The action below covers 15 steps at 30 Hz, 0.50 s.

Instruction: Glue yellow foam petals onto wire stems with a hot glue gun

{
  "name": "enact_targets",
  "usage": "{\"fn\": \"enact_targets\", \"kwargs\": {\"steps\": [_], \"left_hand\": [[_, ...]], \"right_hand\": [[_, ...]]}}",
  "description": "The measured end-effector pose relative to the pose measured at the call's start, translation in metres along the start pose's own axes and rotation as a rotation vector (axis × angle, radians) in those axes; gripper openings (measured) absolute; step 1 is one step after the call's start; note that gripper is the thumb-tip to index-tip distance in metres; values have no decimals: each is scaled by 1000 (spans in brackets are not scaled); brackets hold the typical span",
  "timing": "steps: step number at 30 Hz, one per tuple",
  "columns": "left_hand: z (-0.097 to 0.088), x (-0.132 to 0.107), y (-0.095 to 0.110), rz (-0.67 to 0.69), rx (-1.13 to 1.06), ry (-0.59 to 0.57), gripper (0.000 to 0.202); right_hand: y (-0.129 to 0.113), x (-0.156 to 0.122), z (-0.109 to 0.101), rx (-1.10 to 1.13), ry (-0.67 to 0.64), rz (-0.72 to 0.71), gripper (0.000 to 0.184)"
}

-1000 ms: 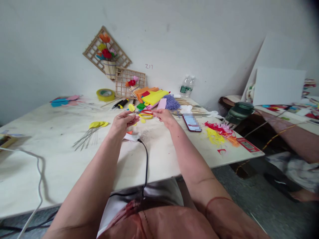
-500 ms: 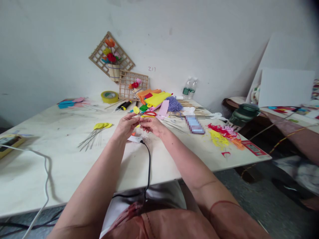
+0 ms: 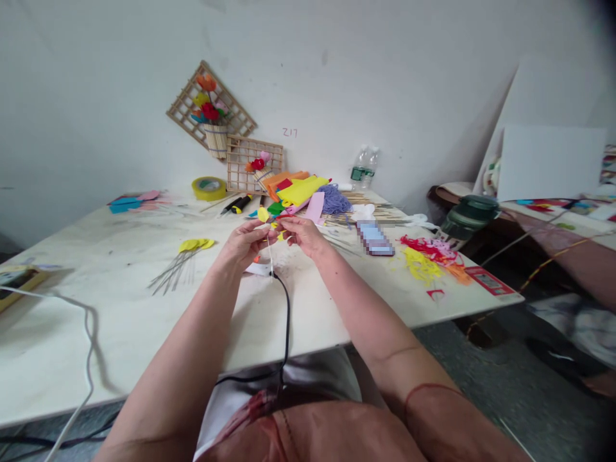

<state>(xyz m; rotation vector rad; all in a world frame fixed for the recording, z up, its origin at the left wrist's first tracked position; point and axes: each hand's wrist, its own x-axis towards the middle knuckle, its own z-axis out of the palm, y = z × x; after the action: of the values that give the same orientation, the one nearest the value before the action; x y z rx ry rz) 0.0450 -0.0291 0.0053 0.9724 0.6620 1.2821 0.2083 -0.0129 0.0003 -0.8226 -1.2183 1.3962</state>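
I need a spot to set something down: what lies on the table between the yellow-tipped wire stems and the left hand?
Nothing: in the head view the table is bare between the wire stems and the left hand.

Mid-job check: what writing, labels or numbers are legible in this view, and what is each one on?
"Z17" (the first sign may be a 2): handwritten on the wall.
Water bottles: green labels, too small to read.
Red packet at the table edge: print too blurred to read.
Phone: screen blurred, nothing readable.
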Motion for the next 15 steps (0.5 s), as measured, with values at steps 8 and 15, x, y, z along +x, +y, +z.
{"fn": "enact_targets", "kwargs": {"steps": [8,15], "left_hand": [[1,1,-5,-65,19,-121,24],[0,2,-7,-102,11,-119,22]], "right_hand": [[2,2,4,89,-20,-49,22],[0,2,4,88,22,-41,23]]}}
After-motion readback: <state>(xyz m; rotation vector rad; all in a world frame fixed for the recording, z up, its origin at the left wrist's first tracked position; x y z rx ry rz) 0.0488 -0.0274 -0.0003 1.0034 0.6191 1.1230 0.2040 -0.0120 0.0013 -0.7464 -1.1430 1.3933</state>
